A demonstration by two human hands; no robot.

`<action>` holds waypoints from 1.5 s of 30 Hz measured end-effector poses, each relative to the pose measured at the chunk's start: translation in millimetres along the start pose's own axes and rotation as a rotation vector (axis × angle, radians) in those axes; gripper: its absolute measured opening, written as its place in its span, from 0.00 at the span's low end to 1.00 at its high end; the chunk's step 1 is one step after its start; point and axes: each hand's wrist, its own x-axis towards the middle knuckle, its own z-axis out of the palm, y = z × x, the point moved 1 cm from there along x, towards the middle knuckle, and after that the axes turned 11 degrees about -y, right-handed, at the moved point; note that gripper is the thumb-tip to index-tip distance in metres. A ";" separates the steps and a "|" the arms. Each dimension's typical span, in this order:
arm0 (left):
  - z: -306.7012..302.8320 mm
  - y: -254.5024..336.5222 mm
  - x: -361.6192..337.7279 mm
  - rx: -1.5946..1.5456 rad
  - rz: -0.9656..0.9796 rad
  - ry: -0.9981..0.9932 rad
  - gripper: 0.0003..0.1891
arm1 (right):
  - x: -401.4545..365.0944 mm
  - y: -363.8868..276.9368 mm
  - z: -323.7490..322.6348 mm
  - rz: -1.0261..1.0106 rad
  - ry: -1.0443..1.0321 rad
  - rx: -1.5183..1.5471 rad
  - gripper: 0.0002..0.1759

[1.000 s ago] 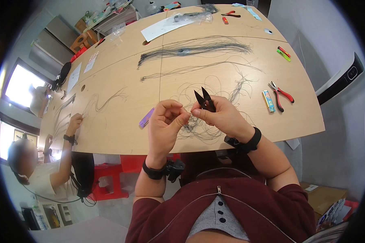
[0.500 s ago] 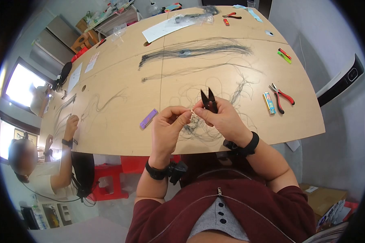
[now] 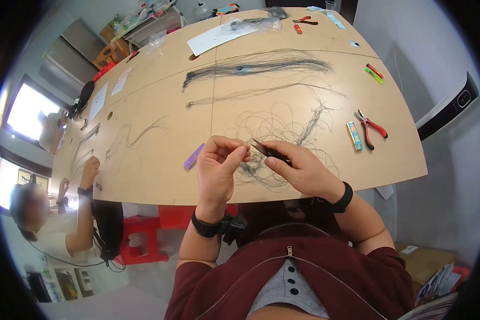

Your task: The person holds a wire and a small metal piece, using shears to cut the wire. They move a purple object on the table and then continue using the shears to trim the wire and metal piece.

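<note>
My left hand [image 3: 218,162] is raised over the near edge of the table, thumb and index finger pinched together; what they hold is too small to make out. My right hand [image 3: 304,168] grips a pair of black thread snips [image 3: 265,151], whose pointed tips reach toward my left fingertips. Beneath both hands lies a loose tangle of thin dark strands [image 3: 317,120], partly hidden by them. A purple box [image 3: 193,157] sits just left of my left hand, partly covered by it.
Red-handled pliers [image 3: 376,128] and a yellow-blue box [image 3: 354,135] lie to the right. Beyond the tangle stretch a thin bundle [image 3: 240,96] and a thicker dark bundle [image 3: 272,66] of strands. At left, another person [image 3: 74,229] works at the same table [image 3: 160,176].
The snips have swung from pointing away from me to pointing left at my left fingertips. My right hand has turned and drawn slightly right, its thumb leaving the left fingertips.
</note>
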 end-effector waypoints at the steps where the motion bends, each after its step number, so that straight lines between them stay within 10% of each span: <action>1: 1.0 0.6 -0.1 0.025 0.006 0.002 0.06 | -0.3 -2.6 -0.5 0.031 -0.007 -0.004 0.20; 22: 9.2 3.7 -4.2 0.308 0.015 -0.033 0.14 | -1.9 -4.0 0.7 0.043 0.007 0.016 0.14; 31: 2.2 7.4 -2.8 0.143 -0.119 -0.160 0.13 | -4.4 0.7 -7.5 0.261 -0.260 0.789 0.15; 45: 3.9 8.8 -1.1 0.077 -0.248 -0.197 0.07 | -7.6 5.5 -7.6 0.257 -0.353 0.932 0.17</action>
